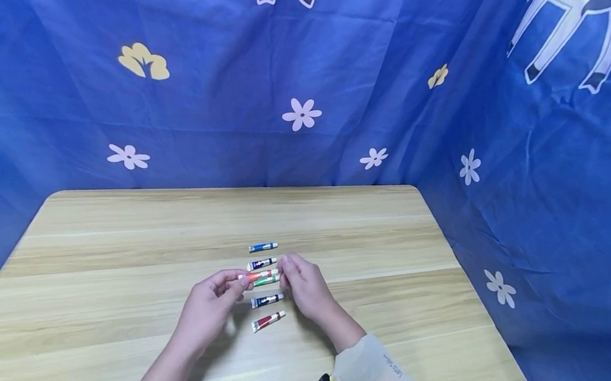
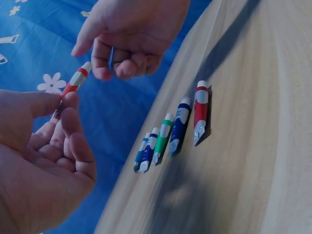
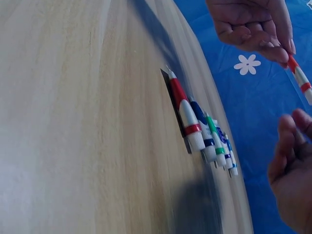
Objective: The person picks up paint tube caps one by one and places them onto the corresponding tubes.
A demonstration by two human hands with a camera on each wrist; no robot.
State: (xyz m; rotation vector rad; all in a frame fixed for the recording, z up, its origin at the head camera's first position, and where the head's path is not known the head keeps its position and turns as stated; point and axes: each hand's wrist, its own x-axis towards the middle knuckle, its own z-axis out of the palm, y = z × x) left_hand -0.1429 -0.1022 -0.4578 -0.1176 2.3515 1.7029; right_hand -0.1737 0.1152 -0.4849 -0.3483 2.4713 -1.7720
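Observation:
My left hand [image 1: 242, 282] pinches the flat end of an orange-red paint tube [image 1: 261, 275] and holds it a little above the wooden table [image 1: 123, 245]. In the left wrist view the tube [image 2: 73, 87] sits between my thumb and fingers. My right hand [image 1: 286, 272] is at the tube's white cap end; the right wrist view shows its fingertips [image 3: 302, 117] just short of the cap, holding nothing. Below lie a blue tube [image 1: 263, 246], a dark blue tube [image 1: 261, 263], a green tube [image 1: 266, 281], another dark blue tube [image 1: 267, 300] and a red tube [image 1: 268, 321], side by side.
Blue cloth with flowers [image 1: 301, 114] hangs close behind the table and along its right side. The table's right edge [image 1: 455, 250] is near the tubes. Bare wood stretches to the left and at the back.

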